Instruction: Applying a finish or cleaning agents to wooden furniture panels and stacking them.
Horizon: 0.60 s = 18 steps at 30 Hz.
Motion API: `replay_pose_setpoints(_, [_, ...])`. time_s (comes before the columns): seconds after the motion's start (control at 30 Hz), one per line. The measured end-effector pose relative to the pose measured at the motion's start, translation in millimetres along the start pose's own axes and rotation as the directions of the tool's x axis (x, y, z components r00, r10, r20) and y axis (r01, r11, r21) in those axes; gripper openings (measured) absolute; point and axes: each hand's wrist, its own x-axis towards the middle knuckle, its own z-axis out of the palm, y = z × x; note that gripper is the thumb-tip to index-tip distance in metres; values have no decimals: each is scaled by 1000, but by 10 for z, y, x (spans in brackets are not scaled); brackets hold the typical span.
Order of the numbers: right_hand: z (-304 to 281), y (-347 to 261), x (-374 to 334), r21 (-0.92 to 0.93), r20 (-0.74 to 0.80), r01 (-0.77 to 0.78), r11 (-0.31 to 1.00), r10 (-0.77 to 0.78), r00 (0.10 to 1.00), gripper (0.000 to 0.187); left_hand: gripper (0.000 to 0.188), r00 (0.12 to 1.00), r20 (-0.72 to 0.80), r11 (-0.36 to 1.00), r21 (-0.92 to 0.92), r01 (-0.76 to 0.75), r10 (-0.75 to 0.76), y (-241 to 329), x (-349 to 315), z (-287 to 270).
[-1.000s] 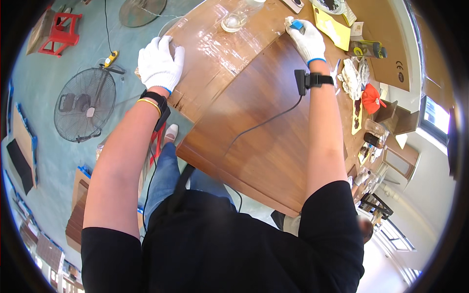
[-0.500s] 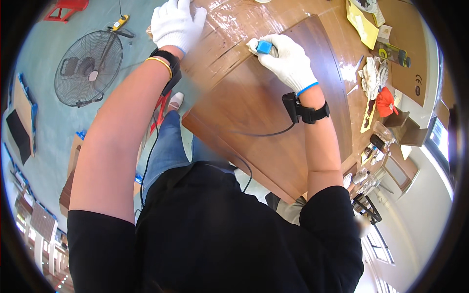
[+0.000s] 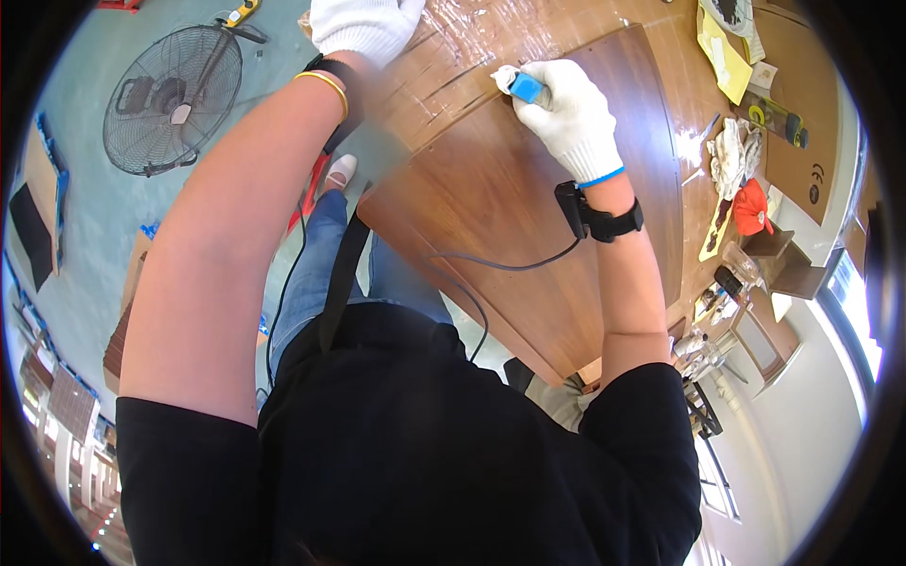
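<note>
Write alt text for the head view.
A gloved right hand holds a blue object near the edge of a wooden panel; the gloved left hand is partly cut off at the top. A fan stands at left.

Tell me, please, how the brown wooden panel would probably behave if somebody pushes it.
The wooden panel is probably stiff: it looks like a flat board, with no visible sag. Rolling or tipping over seems unlikely, since it lies broad and flat on the table. The sheen on its surface suggests that it may feel somewhat slippery.
</note>
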Motion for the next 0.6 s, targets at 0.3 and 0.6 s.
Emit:
replay_pose_setpoints(0.3, [-90,58,78,174,-180,-20,985,51,982,31,32,1000,8,1000,14,1,-1,-7,21,7])
replay_pose_setpoints(0.6, [72,45,-25,56,-143,-16,998,23,989,29,32,1000,17,1000,15,-4,4,79,20,0])
